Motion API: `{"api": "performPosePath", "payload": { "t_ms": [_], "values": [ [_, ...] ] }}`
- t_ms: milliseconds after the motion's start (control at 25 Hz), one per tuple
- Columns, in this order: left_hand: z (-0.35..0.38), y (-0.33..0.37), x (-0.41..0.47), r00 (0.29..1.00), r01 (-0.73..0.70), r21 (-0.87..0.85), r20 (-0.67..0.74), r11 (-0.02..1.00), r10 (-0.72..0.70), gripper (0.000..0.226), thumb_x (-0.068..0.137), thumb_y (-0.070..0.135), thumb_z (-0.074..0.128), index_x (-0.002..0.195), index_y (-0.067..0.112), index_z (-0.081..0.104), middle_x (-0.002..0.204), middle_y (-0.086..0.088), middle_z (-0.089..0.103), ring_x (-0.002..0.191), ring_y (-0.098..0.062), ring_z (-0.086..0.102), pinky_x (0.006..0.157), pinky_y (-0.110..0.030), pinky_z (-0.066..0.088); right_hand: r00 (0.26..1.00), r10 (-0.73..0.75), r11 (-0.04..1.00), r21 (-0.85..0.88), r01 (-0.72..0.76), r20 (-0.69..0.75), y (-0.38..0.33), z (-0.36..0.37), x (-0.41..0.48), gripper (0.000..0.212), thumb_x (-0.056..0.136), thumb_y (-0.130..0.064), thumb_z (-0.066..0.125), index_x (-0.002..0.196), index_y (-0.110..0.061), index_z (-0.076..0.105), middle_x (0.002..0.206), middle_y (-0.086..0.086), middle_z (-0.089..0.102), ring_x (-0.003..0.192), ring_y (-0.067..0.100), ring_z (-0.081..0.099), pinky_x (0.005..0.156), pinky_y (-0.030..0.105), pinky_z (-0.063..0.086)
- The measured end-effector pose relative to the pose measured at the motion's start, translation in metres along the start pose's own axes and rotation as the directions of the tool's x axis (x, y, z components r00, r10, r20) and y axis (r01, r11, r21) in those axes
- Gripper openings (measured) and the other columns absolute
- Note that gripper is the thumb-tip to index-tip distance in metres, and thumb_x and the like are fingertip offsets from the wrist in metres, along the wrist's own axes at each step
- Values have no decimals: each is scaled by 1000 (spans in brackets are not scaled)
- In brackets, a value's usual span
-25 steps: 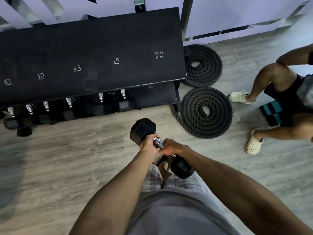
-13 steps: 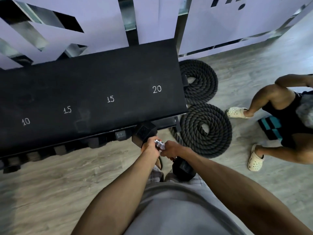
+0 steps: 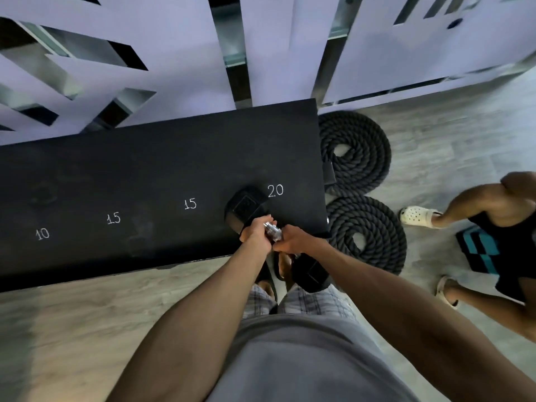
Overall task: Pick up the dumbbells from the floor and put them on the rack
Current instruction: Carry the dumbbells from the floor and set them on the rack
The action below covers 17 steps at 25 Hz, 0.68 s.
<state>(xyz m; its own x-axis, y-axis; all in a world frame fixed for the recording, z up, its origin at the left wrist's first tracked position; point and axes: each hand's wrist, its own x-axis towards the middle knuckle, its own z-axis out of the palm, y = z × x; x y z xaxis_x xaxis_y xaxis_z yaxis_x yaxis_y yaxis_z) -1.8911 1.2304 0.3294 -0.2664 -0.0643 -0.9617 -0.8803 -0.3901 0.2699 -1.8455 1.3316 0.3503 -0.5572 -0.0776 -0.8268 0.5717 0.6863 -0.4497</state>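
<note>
Both hands share one dumbbell (image 3: 272,229), and the doubled grip reads as an answer to its weight. The left hand (image 3: 256,233) has its fingers clenched round the chrome handle close to the far head, the right hand (image 3: 293,242) wraps the same handle next to the near head, and only a short stretch of metal shows between them. The dumbbell lies crosswise to the rack (image 3: 145,175), its far head over the rack's black top just beside the chalked 20 (image 3: 275,190), its near head out past the rack's front edge, above the floor (image 3: 72,320) (whether the far head touches the top or hovers over it, I cannot tell). Leading with one head looks deliberate, since it would let the rack take the load before the rest is slid on. Beyond the rack's right end lie two coiled ropes (image 3: 367,236), and farther out from that end another person (image 3: 510,233) sits or crouches.
</note>
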Motion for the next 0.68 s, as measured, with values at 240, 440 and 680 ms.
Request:
{"api": "performPosePath", "payload": {
  "t_ms": [240, 440, 680],
  "values": [
    [47, 24, 19, 997, -25, -44, -70, 999, 22, 51, 71, -7, 75, 120, -9, 60, 86, -17, 68, 64, -21, 68, 53, -30, 55, 999, -27, 998, 57, 25, 20, 6, -45, 36, 10, 78, -18, 60, 70, -14, 56, 64, 2, 63, 58, 18, 62, 61, 30, 51],
    [73, 35, 24, 997, -59, -110, -58, 992, 53, 56, 70, -7, 78, 123, -5, 60, 104, -19, 70, 74, -21, 70, 66, -34, 57, 998, -67, 996, 67, 65, 21, 14, -73, 57, 8, 79, -20, 59, 75, -13, 60, 62, 4, 66, 52, 17, 64, 67, 39, 59],
    [89, 33, 26, 999, -41, -201, -11, 979, 39, 60, 76, -7, 74, 132, -3, 53, 105, -17, 68, 80, -19, 69, 65, -35, 56, 999, -12, 999, 41, 10, 32, 20, -93, 71, 25, 83, -18, 60, 103, -4, 62, 82, 12, 70, 65, 23, 68, 67, 38, 57]
  ]
}}
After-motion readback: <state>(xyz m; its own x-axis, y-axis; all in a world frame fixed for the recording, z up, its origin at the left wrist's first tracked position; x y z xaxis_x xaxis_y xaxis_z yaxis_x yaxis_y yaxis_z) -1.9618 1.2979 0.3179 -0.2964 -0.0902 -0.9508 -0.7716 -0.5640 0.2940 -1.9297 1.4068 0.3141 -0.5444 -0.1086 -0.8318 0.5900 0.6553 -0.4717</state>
